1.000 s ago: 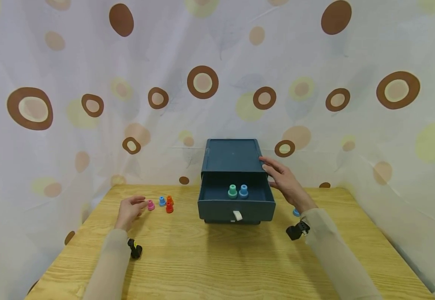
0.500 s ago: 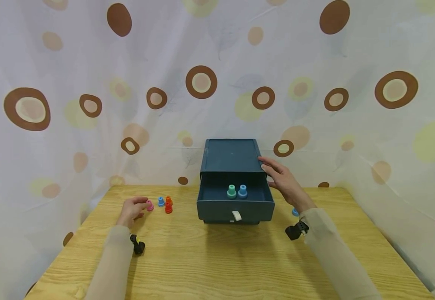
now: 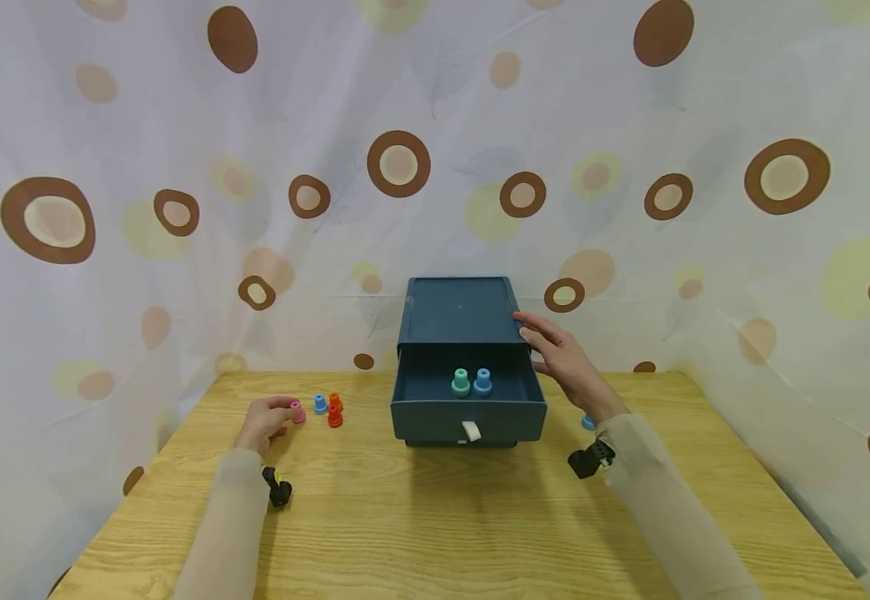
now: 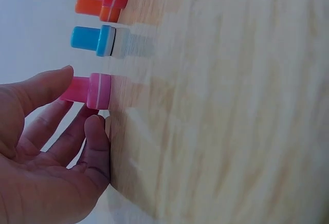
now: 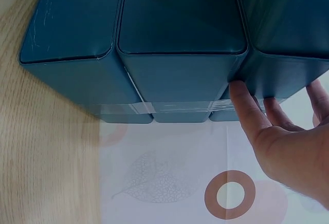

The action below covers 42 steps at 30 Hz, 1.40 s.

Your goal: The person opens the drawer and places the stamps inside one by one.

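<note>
At the left of the table my left hand [image 3: 262, 422] has its thumb and fingers around a small pink toy stamp [image 4: 97, 91], which stands upright with its base on the wood. Beside it stand a blue stamp [image 3: 320, 404], an orange stamp [image 3: 335, 399] and a red stamp [image 3: 334, 417]. My right hand [image 3: 566, 358] rests against the right side of a dark blue drawer cabinet [image 3: 459, 310], fingers extended along its upper edge. The cabinet's top drawer [image 3: 468, 422] is pulled out, holding a green stamp [image 3: 461, 383] and a blue stamp upright inside.
Another blue piece [image 3: 588, 422] lies on the table, partly hidden by my right wrist. A white pull tab [image 3: 471, 431] sits on the drawer front. Behind the wooden table [image 3: 375, 517] hangs a patterned curtain [image 3: 315, 100].
My left hand has moved slightly towards the pink stamp, and its fingers have closed around it. The right hand keeps its place on the cabinet. The head view has shifted slightly.
</note>
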Tool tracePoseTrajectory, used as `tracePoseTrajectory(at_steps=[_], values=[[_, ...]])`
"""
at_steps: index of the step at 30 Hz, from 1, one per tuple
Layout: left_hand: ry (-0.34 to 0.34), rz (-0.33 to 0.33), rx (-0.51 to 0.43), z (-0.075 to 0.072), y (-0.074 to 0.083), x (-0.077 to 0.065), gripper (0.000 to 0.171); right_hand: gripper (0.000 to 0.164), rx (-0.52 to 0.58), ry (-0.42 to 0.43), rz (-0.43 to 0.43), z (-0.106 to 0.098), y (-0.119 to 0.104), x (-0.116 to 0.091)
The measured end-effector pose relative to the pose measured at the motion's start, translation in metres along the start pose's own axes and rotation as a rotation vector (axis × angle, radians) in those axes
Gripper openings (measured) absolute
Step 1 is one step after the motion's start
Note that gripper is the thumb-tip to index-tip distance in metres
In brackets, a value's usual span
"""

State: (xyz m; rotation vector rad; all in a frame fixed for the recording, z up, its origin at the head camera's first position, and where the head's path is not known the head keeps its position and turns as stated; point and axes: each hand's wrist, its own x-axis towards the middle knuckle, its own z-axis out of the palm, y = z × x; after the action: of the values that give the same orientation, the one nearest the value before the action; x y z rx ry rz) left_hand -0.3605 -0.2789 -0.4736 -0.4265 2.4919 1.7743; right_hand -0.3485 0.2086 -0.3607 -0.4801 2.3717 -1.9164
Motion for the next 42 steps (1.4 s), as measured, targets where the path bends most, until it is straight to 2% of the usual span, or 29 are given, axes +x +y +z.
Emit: tracePoseTrajectory(at_steps=[12, 21, 26, 33, 38, 42], values=[[0.009, -0.005, 0.008, -0.001, -0.001, -0.005, 0.040, 0.055, 0.007, -0.002, 0.008, 0.002, 0.000, 0.000], [-0.006, -0.004, 0.001, -0.006, 0.007, -0.012, 0.042, 0.055, -0.003, 0.002, 0.005, -0.001, 0.002, 0.000], [-0.030, 0.048, -0.018, -0.012, 0.011, -0.018, 0.045, 0.055, -0.002, 0.000, 0.004, -0.001, 0.002, 0.000], [-0.067, 0.119, 0.000, -0.019, 0.015, -0.025, 0.047, 0.055, 0.007, -0.002, 0.006, -0.001, 0.001, 0.001], [-0.084, 0.144, 0.016, -0.020, 0.018, -0.028, 0.048, 0.055, 0.008, -0.003, 0.007, -0.001, 0.001, 0.001], [-0.101, 0.158, -0.012, -0.019, 0.023, -0.031, 0.048, 0.055, 0.008, -0.002, 0.005, -0.001, 0.001, 0.000]])
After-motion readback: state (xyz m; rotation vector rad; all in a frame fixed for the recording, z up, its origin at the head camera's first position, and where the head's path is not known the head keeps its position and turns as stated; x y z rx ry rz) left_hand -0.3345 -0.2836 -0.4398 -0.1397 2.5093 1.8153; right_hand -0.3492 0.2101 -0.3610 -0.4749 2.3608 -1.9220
